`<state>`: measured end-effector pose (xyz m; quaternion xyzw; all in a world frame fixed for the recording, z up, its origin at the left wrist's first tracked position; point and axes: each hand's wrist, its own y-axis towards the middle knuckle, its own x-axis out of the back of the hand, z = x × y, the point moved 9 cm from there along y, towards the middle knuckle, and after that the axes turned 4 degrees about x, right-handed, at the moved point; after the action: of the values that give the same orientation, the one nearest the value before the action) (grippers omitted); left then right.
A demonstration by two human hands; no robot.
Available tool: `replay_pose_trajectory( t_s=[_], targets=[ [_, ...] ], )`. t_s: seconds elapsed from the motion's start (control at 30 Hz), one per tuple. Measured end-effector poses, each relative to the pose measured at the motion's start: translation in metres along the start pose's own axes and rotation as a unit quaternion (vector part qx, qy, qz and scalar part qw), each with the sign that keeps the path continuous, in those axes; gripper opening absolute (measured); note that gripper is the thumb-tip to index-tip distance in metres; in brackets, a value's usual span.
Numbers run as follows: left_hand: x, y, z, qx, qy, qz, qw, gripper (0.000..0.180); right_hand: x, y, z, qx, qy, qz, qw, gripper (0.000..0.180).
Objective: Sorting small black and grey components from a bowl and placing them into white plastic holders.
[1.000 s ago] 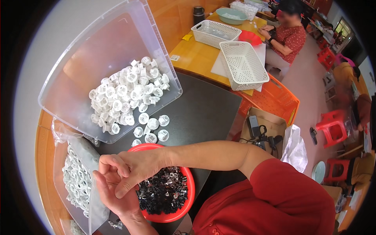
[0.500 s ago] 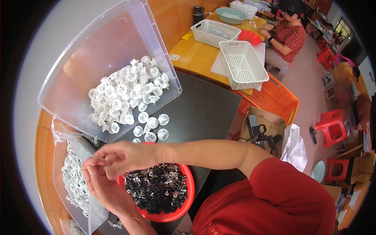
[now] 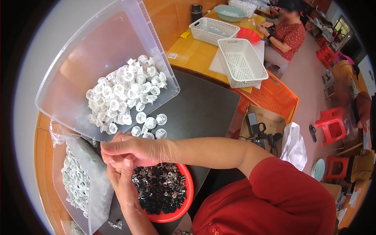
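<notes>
My right hand (image 3: 131, 150) reaches in from the right and lies across my left hand (image 3: 124, 178), which comes up from below. They meet over the left rim of a red basin (image 3: 189, 188). The fingers of both are bent together, and whatever they hold is hidden. Small black and clear parts (image 3: 160, 192) fill the basin. Just beyond my hands, several loose round white plastic parts (image 3: 161, 119) lie on the dark table (image 3: 199, 102). Many more white parts (image 3: 125, 86) are heaped in a tilted clear plastic bin (image 3: 78, 70).
A clear bag (image 3: 100, 188) of white ring-like parts (image 3: 74, 180) stands at the left. White baskets (image 3: 243, 62) sit on a yellow table (image 3: 184, 51), with an orange crate (image 3: 280, 98) and a box of adapters (image 3: 252, 121) nearby. Across that table sits a person in red (image 3: 290, 41).
Both hands have shifted to the right, closer to the basin. The left has turned more upright, its thumb now against the right hand. The view has shifted slightly.
</notes>
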<state>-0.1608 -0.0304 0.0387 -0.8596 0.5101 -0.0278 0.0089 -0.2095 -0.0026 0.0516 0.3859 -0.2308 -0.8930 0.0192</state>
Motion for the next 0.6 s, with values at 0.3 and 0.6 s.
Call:
replay_pose_trajectory(
  t_s=[0.3, 0.6],
  targets=[
    [0.002, -0.003, -0.002, 0.011, 0.019, -0.028, 0.999, 0.058, -0.006, -0.004, 0.002, -0.001, 0.008, -0.036, 0.999, 0.054],
    [0.006, -0.006, -0.005, -0.021, -0.061, 0.029, 0.998, 0.053, -0.009, -0.005, 0.002, -0.021, 0.123, 0.023, 0.992, 0.061]
  ],
)
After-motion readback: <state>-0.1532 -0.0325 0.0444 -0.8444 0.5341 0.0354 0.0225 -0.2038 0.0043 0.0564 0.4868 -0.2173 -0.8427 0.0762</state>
